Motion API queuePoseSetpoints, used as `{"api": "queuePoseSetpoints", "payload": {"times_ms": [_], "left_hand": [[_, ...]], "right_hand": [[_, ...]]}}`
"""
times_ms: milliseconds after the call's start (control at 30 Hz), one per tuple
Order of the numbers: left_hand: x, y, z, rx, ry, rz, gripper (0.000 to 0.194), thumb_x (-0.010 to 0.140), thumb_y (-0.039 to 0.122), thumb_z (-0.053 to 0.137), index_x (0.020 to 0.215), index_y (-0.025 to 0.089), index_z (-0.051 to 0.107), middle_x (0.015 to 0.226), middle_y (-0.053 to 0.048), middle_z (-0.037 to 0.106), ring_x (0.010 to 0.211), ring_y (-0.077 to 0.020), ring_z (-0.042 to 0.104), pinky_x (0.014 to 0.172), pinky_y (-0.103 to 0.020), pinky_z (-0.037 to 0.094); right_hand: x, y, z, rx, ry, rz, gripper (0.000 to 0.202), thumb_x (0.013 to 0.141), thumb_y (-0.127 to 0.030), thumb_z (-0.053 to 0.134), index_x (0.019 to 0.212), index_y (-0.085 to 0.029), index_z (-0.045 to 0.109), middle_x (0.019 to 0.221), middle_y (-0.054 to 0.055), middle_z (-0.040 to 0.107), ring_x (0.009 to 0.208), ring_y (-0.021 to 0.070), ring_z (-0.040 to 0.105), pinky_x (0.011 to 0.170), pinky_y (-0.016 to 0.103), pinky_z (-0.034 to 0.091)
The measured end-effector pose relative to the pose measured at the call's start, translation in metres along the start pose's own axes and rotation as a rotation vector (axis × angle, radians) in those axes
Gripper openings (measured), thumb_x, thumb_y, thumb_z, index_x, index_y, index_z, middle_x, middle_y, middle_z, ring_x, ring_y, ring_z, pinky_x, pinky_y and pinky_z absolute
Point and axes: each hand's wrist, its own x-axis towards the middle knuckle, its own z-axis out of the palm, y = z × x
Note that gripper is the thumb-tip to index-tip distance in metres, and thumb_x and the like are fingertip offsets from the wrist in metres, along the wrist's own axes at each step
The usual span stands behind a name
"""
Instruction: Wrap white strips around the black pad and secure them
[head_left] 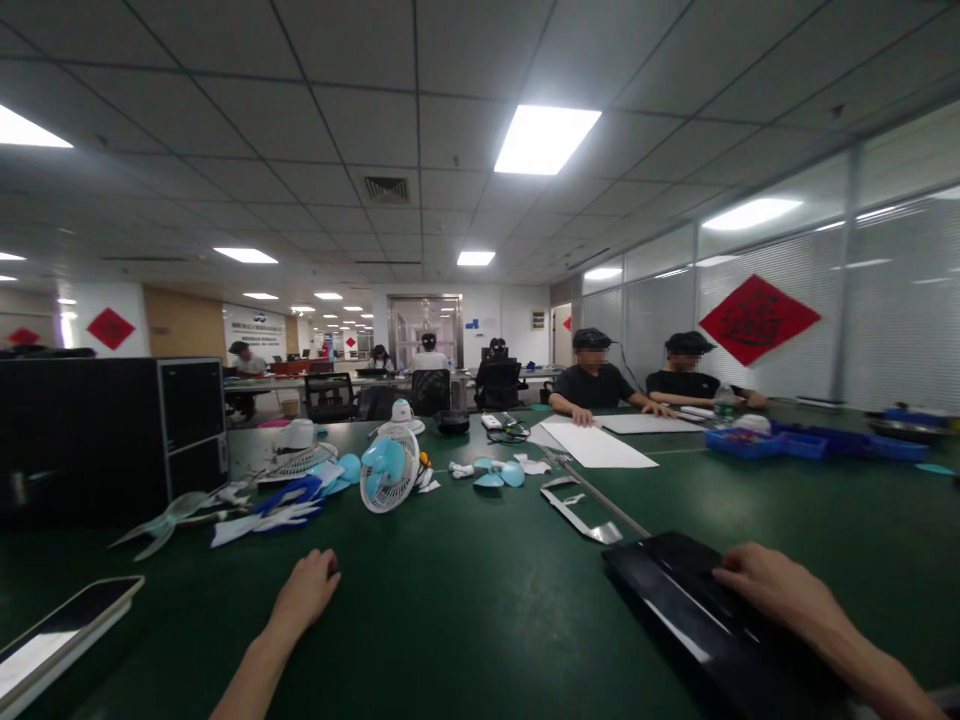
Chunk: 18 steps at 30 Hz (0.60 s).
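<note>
My left hand [306,592] rests on the green table with its fingers curled in and nothing showing in them. On the right, my right hand [780,590] is at the far right edge of a glossy black panel [675,600]. The thumb side lies over the panel's top, and the fingers on the far side are hidden. This panel lies slanted at the near right of the table. A phone [67,635] with a light case is left of my left hand.
Fan parts are spread ahead: a white-and-blue fan [388,468], loose blue blades [499,473] and gloves [277,510]. A black computer case [112,430] stands left. A silvery frame [581,510] lies beyond the panel. Two people sit across by white boards [600,445]; blue trays [742,443] are right.
</note>
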Motion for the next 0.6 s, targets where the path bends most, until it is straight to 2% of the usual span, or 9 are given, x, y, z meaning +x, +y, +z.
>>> {"api": "queuePoseSetpoints", "payload": {"times_ms": [67,167,233,300,400,500,600], "left_hand": [[0.0,0.0,0.0,-0.01,-0.003,-0.005,0.026,0.084,0.035,0.045,0.098,0.02,0.06,0.108,-0.008,0.062,0.101,-0.0246,0.059,0.084,-0.035,0.047],[0.0,-0.001,-0.001,-0.014,-0.008,-0.008,0.027,0.084,0.034,0.045,0.099,0.019,0.06,0.108,-0.009,0.063,0.101,-0.0244,0.059,0.085,-0.035,0.047],[0.0,-0.001,-0.001,-0.013,-0.014,-0.006,0.028,0.083,0.035,0.045,0.1,0.019,0.06,0.108,-0.009,0.063,0.101,-0.0246,0.059,0.085,-0.036,0.047],[0.0,-0.001,-0.001,-0.01,-0.019,-0.001,0.029,0.083,0.035,0.045,0.1,0.018,0.061,0.109,-0.01,0.063,0.102,-0.0248,0.059,0.085,-0.036,0.048],[0.0,-0.001,-0.001,-0.008,-0.02,0.008,0.03,0.083,0.036,0.044,0.1,0.018,0.061,0.11,-0.01,0.063,0.102,-0.0252,0.06,0.085,-0.037,0.048],[-0.001,0.001,-0.001,-0.027,-0.021,0.032,0.033,0.084,0.038,0.043,0.102,0.017,0.061,0.111,-0.011,0.063,0.102,-0.0249,0.06,0.086,-0.037,0.048],[-0.003,0.012,0.0,-0.085,-0.005,0.097,0.04,0.086,0.044,0.04,0.105,0.016,0.062,0.111,-0.011,0.063,0.102,-0.0248,0.06,0.088,-0.037,0.048]], "right_hand": [[-0.008,-0.026,0.001,0.082,-0.108,-0.111,0.013,0.075,-0.032,0.063,0.072,-0.024,0.073,0.09,0.014,0.072,0.082,0.0308,0.068,0.072,0.042,0.05],[-0.023,-0.088,0.016,0.182,-0.236,-0.32,0.02,0.08,-0.031,0.058,0.085,-0.021,0.074,0.092,0.012,0.072,0.086,0.0277,0.066,0.08,0.04,0.048],[-0.032,-0.135,0.034,0.208,-0.249,-0.474,0.022,0.082,-0.027,0.055,0.089,-0.019,0.074,0.094,0.011,0.071,0.088,0.0257,0.064,0.08,0.037,0.047],[-0.039,-0.179,0.055,0.222,-0.276,-0.557,0.017,0.08,-0.027,0.062,0.089,-0.02,0.075,0.092,0.008,0.07,0.086,0.0236,0.062,0.078,0.034,0.046],[-0.044,-0.235,0.085,0.186,-0.321,-0.722,0.02,0.081,-0.027,0.065,0.097,-0.019,0.074,0.097,0.008,0.069,0.091,0.0242,0.062,0.08,0.033,0.046],[-0.044,-0.276,0.109,0.172,-0.398,-0.842,0.023,0.082,-0.03,0.066,0.102,-0.021,0.074,0.099,0.007,0.069,0.092,0.0235,0.062,0.08,0.031,0.046],[-0.043,-0.303,0.127,0.182,-0.419,-0.885,0.024,0.083,-0.031,0.066,0.104,-0.023,0.074,0.099,0.006,0.069,0.094,0.0225,0.062,0.082,0.029,0.046]]}}
